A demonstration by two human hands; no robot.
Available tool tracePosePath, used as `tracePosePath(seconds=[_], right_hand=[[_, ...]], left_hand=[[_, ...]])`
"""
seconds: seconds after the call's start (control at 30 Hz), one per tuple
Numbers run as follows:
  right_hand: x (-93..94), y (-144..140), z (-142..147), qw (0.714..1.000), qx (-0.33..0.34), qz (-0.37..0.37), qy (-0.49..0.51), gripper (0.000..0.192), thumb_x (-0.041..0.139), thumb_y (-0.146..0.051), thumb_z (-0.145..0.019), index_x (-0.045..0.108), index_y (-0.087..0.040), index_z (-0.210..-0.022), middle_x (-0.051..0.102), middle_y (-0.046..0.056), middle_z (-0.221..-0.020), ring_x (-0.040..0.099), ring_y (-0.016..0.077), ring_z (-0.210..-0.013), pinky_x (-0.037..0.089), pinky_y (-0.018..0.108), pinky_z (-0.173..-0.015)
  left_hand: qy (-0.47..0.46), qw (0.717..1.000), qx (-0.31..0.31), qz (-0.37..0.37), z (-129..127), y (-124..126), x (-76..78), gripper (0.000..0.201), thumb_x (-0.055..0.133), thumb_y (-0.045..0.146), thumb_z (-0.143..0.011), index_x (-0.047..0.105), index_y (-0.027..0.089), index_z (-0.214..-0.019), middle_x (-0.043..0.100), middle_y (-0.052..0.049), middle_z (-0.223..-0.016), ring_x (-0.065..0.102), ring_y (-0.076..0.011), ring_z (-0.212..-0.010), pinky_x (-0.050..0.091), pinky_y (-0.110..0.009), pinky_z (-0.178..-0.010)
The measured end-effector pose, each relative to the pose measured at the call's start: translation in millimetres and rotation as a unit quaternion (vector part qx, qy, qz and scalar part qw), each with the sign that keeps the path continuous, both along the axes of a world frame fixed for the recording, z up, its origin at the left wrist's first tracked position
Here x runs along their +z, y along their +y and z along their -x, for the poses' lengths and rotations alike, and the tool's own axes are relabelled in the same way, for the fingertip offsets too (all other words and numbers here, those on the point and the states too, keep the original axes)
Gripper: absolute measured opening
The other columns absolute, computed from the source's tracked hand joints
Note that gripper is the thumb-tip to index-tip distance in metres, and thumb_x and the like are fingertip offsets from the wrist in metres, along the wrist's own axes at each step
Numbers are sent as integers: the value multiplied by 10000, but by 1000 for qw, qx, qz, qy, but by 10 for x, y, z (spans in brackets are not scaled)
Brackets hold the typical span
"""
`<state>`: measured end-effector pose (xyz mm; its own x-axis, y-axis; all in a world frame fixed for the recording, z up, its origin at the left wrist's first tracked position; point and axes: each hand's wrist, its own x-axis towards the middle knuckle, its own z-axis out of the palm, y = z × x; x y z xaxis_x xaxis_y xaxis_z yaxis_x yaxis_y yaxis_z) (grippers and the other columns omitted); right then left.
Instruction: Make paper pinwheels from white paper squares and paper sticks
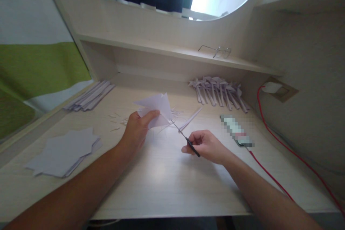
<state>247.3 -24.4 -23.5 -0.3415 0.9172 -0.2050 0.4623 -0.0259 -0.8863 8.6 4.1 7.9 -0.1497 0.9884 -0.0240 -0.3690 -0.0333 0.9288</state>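
Left hand pinches a folded paper between thumb and fingers, held up just off the desk. Right hand is closed round the handles of small scissors; the blades point up and left, tips touching the paper's lower edge just right of the left fingertips. Whether the blades are apart is too fine to tell.

Judgement on doing the cut well: keep the left pinch near the cut line but clear of the blade tips, hold the folded layers tight so they do not slip, and feed paper into the blades rather than pushing the scissors.

Around the fingers: thin paper slivers lie on the desk just beyond and left of the left hand. A loose strip lies just beyond the scissor tips. Further beyond the right hand, a row of folded pieces. Well left of the left hand, a stack of cut sheets; beyond that, a bundle of strips. Right of the right hand, a blurred-out device with a red cable near the forearm. Glasses on the shelf. Nothing lies between blades and paper; the cable could snag the right elbow.
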Motion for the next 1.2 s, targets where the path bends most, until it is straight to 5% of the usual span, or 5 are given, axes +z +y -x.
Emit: tracePosePath(seconds=[0.2,0.47,0.73,1.03,1.2], right_hand=[[106,132,-110,996,-67,-57,29,354,867,-456,-694,664,-168,-729,609,-21,-642,505,115,-578,365,248,-533],[265,43,-6,959,-112,-146,216,286,885,-349,-670,709,-190,-830,734,43,-851,656,186,-774,513,314,-705],[206,29,45,959,-148,-151,188,232,857,-269,-631,657,-185,-713,667,-4,-693,588,140,-641,461,272,-608],[131,7,146,932,-239,-167,214,244,824,-299,-636,637,-194,-753,652,-8,-744,577,147,-677,462,275,-635],[99,-17,205,918,-267,-161,245,268,835,-321,-642,632,-200,-769,652,-7,-752,579,148,-678,464,277,-638]], left_hand=[[90,996,-18,1,35,11,-12,182,798,304,-638,758,166,-749,751,-43,-731,647,-190,-623,483,-270,-613],[266,915,-301,22,-81,-100,-103,65,732,234,-623,751,195,-575,663,-9,-547,544,-158,-470,380,-235,-471],[270,920,-285,2,-18,-32,-183,118,746,255,-658,791,165,-720,700,-31,-637,586,-167,-532,398,-238,-508],[16,981,-190,-42,-98,-88,-148,234,807,307,-731,760,146,-895,751,-74,-869,672,-202,-759,521,-310,-738],[78,970,-226,-43,-199,-196,-219,266,799,378,-768,785,142,-890,774,-80,-849,683,-218,-762,517,-312,-744]])
